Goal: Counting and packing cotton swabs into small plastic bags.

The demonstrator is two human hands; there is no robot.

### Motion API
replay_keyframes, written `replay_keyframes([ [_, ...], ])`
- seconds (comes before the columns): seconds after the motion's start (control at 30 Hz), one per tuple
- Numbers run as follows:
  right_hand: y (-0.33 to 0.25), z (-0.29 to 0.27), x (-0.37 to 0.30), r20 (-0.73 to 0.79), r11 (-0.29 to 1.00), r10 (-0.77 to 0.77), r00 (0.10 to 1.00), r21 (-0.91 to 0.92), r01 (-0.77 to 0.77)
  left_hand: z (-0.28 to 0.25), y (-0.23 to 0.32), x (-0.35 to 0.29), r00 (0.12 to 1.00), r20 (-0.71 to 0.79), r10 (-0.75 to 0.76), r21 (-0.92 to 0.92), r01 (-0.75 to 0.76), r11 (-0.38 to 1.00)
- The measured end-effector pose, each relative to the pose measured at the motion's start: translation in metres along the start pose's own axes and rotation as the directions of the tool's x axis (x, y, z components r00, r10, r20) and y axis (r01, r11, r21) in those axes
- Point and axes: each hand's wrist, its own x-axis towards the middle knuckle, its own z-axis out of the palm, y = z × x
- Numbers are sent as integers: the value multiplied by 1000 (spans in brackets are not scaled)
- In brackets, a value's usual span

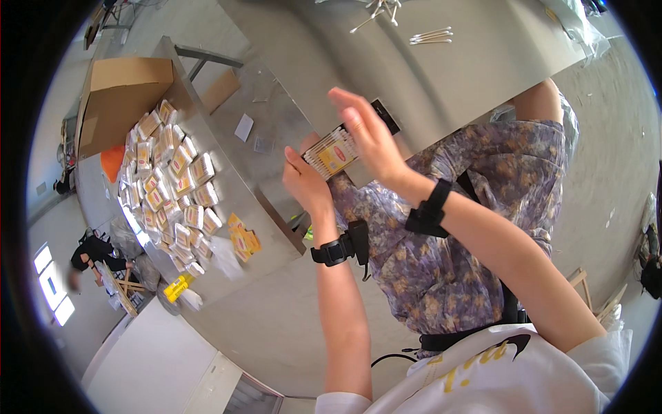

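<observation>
The left hand [303,181] grips a small clear packet of cotton swabs with yellow label [331,153]; the right hand [369,134] lies flat-open against it. Light, crushable: best held by its edges.

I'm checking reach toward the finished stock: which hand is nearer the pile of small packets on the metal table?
Left. The left hand holds a swab packet just right of the packet pile; the right hand lies flat on that packet, farther from the pile.

Both hands [345,155] hold cotton-swab packet [332,153] above steel table [441,76].
</observation>
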Motion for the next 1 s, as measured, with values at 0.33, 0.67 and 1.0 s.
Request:
replay_keyframes([
  [0.33, -29, -75, 47, 165, 496, -528, 833, -736, 460, -15, 17, -1, 956, -197, 219, 118, -199, 973],
  [0.67, -35, -162, 47, 459, 63, -392, 798, -851, 521, 98, 91, -37, 678, 167, 716, 15, -727, 686],
  [1.0, -53, -121, 106, 124, 433, -373, 919, -853, 291, 115, 90, -47, 663, 219, 716, 114, -746, 656],
])
